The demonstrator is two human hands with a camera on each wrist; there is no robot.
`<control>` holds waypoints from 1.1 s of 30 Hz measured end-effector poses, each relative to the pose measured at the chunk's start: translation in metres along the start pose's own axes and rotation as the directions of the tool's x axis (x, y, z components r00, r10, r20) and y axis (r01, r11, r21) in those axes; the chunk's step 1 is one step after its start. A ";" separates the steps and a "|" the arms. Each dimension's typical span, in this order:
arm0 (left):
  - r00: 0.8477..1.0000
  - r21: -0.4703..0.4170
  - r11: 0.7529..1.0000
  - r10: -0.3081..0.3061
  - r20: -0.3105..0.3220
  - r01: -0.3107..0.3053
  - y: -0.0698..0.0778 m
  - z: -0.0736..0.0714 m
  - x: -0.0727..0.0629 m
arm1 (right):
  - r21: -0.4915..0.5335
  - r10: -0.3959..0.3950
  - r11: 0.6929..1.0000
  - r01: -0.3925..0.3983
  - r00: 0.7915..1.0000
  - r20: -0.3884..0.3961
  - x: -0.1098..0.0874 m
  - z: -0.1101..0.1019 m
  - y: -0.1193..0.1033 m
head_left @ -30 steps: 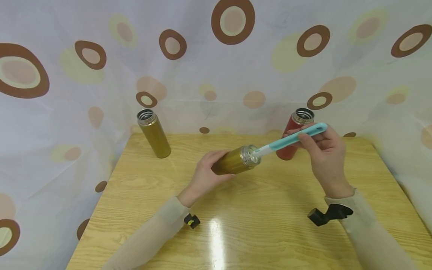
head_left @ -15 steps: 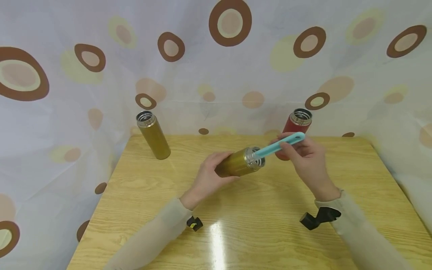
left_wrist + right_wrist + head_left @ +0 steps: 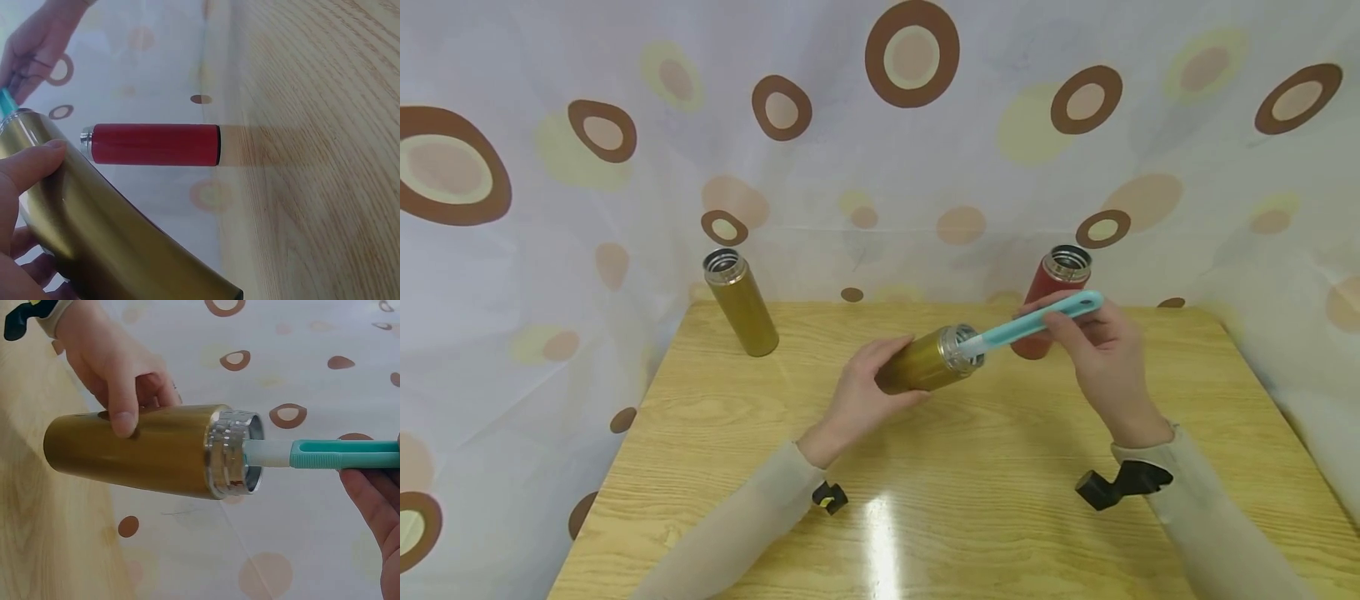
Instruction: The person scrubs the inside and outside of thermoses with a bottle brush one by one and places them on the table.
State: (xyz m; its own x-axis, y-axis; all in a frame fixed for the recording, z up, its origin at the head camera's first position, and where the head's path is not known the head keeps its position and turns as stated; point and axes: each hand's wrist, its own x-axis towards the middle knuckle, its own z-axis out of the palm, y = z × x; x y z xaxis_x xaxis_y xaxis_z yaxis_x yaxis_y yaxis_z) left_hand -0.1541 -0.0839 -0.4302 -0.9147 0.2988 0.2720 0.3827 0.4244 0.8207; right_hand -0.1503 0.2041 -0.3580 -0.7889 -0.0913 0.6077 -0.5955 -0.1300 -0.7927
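My left hand (image 3: 859, 392) grips a gold thermos bottle (image 3: 917, 364) round its body, tilted with its uncapped steel mouth toward the right. In the right wrist view the bottle (image 3: 144, 453) lies nearly level, thumb on its side. My right hand (image 3: 1108, 358) pinches the turquoise handle of a bottle brush (image 3: 1037, 321) between thumb and fingers. The brush's white neck enters the bottle's mouth, and its head is hidden inside. Behind the right hand stands an uncapped red thermos bottle (image 3: 1054, 279), seen whole in the left wrist view (image 3: 156, 144).
A second gold thermos bottle (image 3: 743, 304), uncapped, stands at the back left of the wooden table (image 3: 760, 533). A white curtain with brown and yellow spots (image 3: 850, 150) hangs behind and beside the table.
The right hand and brush moved left, deeper into the bottle, by half a second ago, then drew back partway to the right. The left hand and its bottle shifted only slightly.
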 end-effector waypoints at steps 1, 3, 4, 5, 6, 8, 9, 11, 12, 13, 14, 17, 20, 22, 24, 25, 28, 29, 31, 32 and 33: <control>1.000 0.004 1.000 0.000 0.001 0.000 -0.001 0.000 0.000 | 0.012 -0.010 1.000 0.010 1.000 -0.007 0.001 -0.002 -0.001; 1.000 0.010 1.000 0.001 0.004 -0.001 -0.001 -0.001 0.000 | 0.035 -0.027 0.999 0.028 0.999 -0.022 0.002 -0.005 -0.002; 1.000 0.010 1.000 -0.001 0.006 0.001 -0.001 -0.001 0.000 | 0.040 -0.035 0.999 0.037 0.999 -0.033 0.003 -0.006 -0.002; 1.000 0.009 1.000 -0.001 0.007 0.001 -0.001 -0.001 0.000 | 0.047 -0.041 0.998 0.043 0.998 -0.042 0.003 -0.006 -0.003; 1.000 0.010 1.000 -0.001 0.008 0.001 -0.002 -0.002 0.000 | 0.056 -0.046 0.997 0.049 0.998 -0.053 0.004 -0.007 -0.003; 1.000 0.010 1.000 -0.003 0.008 0.003 -0.003 -0.002 0.000 | 0.081 -0.049 0.995 0.055 0.996 -0.070 0.004 -0.007 -0.003; 1.000 0.010 1.000 -0.003 0.007 0.003 -0.003 -0.002 0.000 | 0.083 -0.043 0.995 0.050 0.996 -0.077 0.004 -0.007 -0.002; 1.000 0.015 1.000 -0.005 0.006 0.005 -0.004 -0.002 0.000 | 0.074 -0.021 0.997 0.027 0.997 -0.078 0.002 -0.006 0.000; 1.000 0.018 1.000 -0.005 0.005 0.005 -0.004 -0.002 -0.001 | 0.057 -0.007 0.998 0.012 0.997 -0.076 0.001 -0.005 0.001; 1.000 0.021 1.000 -0.004 0.005 0.004 -0.004 -0.001 -0.001 | 0.025 0.007 1.000 -0.006 0.997 -0.072 -0.001 -0.004 0.003; 1.000 0.024 1.000 -0.002 0.005 0.002 -0.004 -0.001 -0.001 | -0.003 0.024 1.000 -0.024 0.998 -0.065 -0.002 -0.002 0.004; 1.000 0.028 1.000 0.008 0.012 -0.008 -0.003 0.000 -0.001 | -0.066 0.054 0.996 -0.055 0.998 -0.027 -0.006 0.003 0.009; 1.000 0.030 0.999 0.021 0.015 -0.022 -0.002 0.001 -0.001 | -0.056 0.049 0.997 -0.048 0.999 0.021 -0.008 0.009 0.014; 0.999 0.033 0.999 0.029 0.014 -0.029 -0.001 0.002 -0.001 | -0.032 0.041 0.999 -0.040 0.998 0.051 -0.008 0.012 0.016; 0.999 0.036 0.999 0.032 0.012 -0.032 -0.002 0.002 -0.001 | -0.012 0.040 0.999 -0.039 0.997 0.071 -0.008 0.014 0.018; 0.999 0.036 0.999 0.032 0.012 -0.032 -0.002 0.003 -0.001 | -0.005 0.044 0.999 -0.044 0.996 0.078 -0.008 0.015 0.018; 1.000 0.031 0.999 0.024 0.019 -0.025 -0.003 0.004 -0.001 | -0.005 0.063 0.998 -0.063 0.994 0.086 -0.009 0.015 0.018; 1.000 0.027 0.999 0.019 0.023 -0.020 -0.004 0.004 -0.001 | -0.015 0.067 0.998 -0.067 0.995 0.078 -0.009 0.014 0.017; 1.000 0.021 1.000 0.013 0.028 -0.014 -0.005 0.004 -0.001 | -0.021 0.071 0.997 -0.070 0.996 0.056 -0.008 0.012 0.015; 1.000 0.017 1.000 0.012 0.028 -0.012 -0.005 0.003 -0.001 | -0.025 0.066 0.998 -0.065 0.997 0.041 -0.008 0.010 0.014; 1.000 0.014 1.000 0.010 0.026 -0.011 -0.005 0.003 0.000 | -0.026 0.060 0.998 -0.059 0.998 0.023 -0.007 0.009 0.013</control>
State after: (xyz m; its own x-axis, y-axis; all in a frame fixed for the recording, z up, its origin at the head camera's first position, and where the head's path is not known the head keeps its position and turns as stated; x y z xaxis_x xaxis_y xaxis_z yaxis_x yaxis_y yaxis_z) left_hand -0.1552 -0.0833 -0.4361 -0.9070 0.3254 0.2672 0.3942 0.4333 0.8104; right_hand -0.1512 0.1944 -0.3719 -0.8195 -0.1219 0.5600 -0.5514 -0.0984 -0.8284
